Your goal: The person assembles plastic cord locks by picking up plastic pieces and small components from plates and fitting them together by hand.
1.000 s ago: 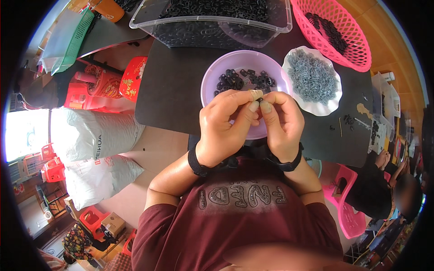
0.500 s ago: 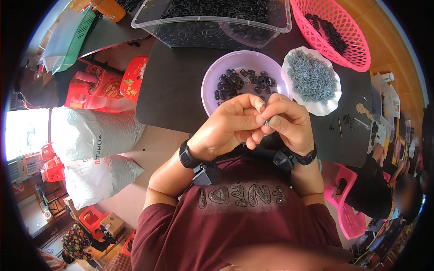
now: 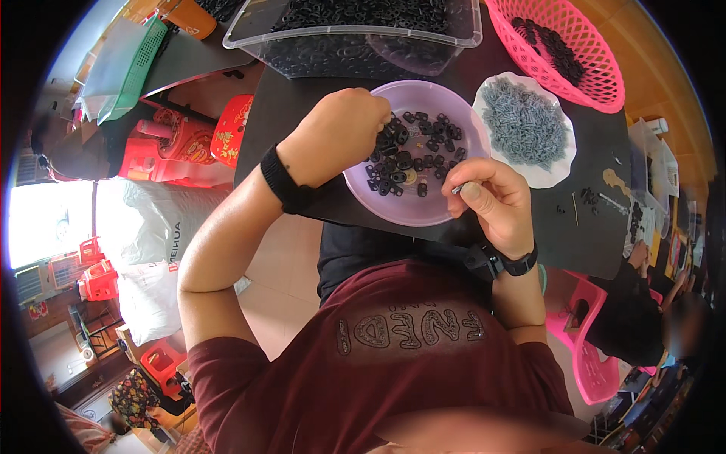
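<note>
A lilac bowl (image 3: pixel 361 193) holds many small black plastic parts (image 3: pixel 401 160). Over its left rim hangs my left hand (image 3: pixel 340 129), back upward and fingers curled down at the black parts; the fingertips are hidden, and so is anything in them. My right hand (image 3: pixel 495 203) is at the bowl's right front edge, closed in a pinch. Between its thumb and forefinger shows a small dark grey piece (image 3: pixel 457 189), too small to tell its kind. Right of the bowl, a white scalloped dish (image 3: pixel 556 175) is heaped with small grey translucent pieces (image 3: pixel 525 121).
A clear plastic box (image 3: pixel 355 45) of black parts stands at the back, a pink basket (image 3: pixel 605 83) at the back right. Loose black bits (image 3: pixel 588 198) and a thin stick (image 3: pixel 575 209) lie on the dark table (image 3: pixel 582 246). White sacks (image 3: pixel 144 234) stand left; another person (image 3: pixel 628 318) sits right.
My hands were together in front of the bowl. The left has moved away, up and left, to the black parts. The right stays near the bowl's front with the small piece pinched.
</note>
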`<state>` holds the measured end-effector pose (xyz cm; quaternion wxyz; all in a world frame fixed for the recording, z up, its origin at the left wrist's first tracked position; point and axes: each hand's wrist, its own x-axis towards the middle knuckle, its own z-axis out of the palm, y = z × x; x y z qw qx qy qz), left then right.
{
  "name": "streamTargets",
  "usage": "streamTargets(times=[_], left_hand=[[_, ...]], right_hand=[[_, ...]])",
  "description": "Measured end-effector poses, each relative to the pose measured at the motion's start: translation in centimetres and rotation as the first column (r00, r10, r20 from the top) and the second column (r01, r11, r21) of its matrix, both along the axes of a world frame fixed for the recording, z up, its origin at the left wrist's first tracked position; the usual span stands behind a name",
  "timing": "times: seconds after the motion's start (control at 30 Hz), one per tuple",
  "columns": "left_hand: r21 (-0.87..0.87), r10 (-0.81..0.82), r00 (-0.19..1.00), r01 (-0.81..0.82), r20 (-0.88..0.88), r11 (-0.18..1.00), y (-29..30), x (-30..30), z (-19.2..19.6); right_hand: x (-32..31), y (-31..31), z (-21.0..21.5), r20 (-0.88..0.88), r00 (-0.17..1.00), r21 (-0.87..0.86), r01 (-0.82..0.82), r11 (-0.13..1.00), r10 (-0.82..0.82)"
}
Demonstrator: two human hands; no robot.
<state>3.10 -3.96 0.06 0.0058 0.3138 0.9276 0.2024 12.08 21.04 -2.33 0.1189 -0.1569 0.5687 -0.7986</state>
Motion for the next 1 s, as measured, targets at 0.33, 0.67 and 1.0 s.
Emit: streamTargets(times=[0.33, 0.67, 1.0], left_hand=[[-0.165, -0.096, 0.995, 0.101, 0.039, 0.981, 1.1, -0.2, 0.0], [0.323, -0.038, 0.861, -0.148, 0.507, 0.935, 2.4, 2.4, 2.4], [0.487, -0.144, 0.597, -0.466, 0.789, 0.739, 3.3, 6.1, 2.4]], right_hand=[[0.0, 0.3, -0.1, 0.019, 1.000, -0.054, 0.008, 0.999, -0.007], [0.2, 0.1, 0.4, 0.069, 0.994, -0.007, 0.091, 0.996, -0.090], [0.2, -1.5, 1.3, -0.223, 0.965, 0.089, 0.164, 0.982, -0.140]])
